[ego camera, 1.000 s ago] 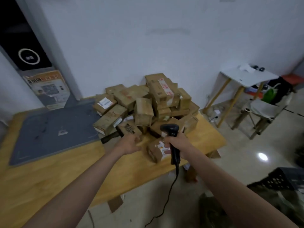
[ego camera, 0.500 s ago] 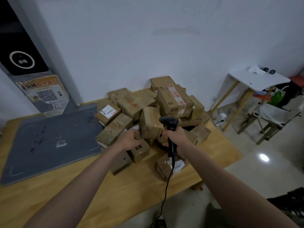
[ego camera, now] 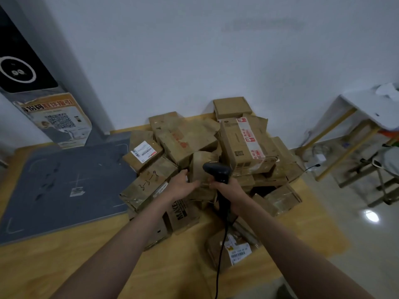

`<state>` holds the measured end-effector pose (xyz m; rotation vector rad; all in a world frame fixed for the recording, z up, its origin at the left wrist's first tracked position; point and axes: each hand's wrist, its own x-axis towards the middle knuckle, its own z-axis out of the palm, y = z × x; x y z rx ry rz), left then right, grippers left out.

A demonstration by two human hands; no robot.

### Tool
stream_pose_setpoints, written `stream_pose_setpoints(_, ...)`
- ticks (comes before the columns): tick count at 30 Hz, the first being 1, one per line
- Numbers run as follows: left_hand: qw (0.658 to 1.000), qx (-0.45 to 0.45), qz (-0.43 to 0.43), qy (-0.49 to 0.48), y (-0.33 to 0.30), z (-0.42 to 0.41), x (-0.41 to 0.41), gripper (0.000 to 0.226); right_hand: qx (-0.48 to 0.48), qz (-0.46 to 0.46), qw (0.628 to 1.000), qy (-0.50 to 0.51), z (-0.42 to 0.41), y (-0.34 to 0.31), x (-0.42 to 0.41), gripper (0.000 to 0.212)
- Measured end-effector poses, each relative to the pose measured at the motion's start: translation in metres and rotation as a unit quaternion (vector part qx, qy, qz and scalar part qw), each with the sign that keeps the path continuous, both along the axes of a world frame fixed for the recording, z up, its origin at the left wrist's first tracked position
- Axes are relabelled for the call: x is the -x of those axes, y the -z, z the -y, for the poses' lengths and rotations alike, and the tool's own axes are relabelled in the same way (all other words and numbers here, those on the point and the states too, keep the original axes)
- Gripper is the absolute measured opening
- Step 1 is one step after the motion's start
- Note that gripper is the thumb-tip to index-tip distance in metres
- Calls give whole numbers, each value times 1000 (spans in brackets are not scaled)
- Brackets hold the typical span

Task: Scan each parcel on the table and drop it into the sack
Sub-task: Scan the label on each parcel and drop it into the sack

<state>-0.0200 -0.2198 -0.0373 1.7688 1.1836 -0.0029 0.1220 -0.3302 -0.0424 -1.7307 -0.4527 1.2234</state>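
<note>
A heap of brown cardboard parcels (ego camera: pixel 190 137) covers the right half of the wooden table (ego camera: pixel 64 262). My right hand (ego camera: pixel 228 188) grips the handle of a black barcode scanner (ego camera: pixel 217 170), whose cable hangs down toward me. My left hand (ego camera: pixel 182 185) reaches into the front of the heap, fingers stretched out against an upright brown parcel (ego camera: pixel 201 165) in the middle. A parcel with a white label (ego camera: pixel 228 247) lies alone near the table's front edge. No sack is in view.
A grey mat (ego camera: pixel 60 186) lies on the table's left half, with a dark kiosk panel (ego camera: pixel 23 78) behind it. A small white side table (ego camera: pixel 367 106) and a chair (ego camera: pixel 386 169) stand on the tiled floor to the right.
The view has closed in on the heap. Both hands have moved farther into it; my left hand left the low front box and now reaches the upright middle parcel.
</note>
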Motion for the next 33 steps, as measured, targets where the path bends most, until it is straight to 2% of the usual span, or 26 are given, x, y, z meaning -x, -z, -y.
stream_pose_setpoints(3,1000,0,18,14,5,0,-4,61,-14,-22,999,28,-5,1,-1,21)
stream_pose_setpoints(9,997,-24,66,-16,2,5,1,70,-24,-1,998,51,1,-1,10,13)
stream_pose_setpoints(15,994,-44,88,-43,-9,23,45,75,-36,31,997,66,21,-12,42,9)
stream_pose_setpoints(20,989,-40,118,-73,-17,58,106,60,-65,39,995,61,51,-20,91,14)
stream_pose_setpoints(23,990,-40,101,-95,-16,85,147,55,-60,27,997,48,71,-16,128,13)
stream_pose_setpoints(33,989,-14,58,-132,34,156,245,70,12,43,999,24,134,23,222,9)
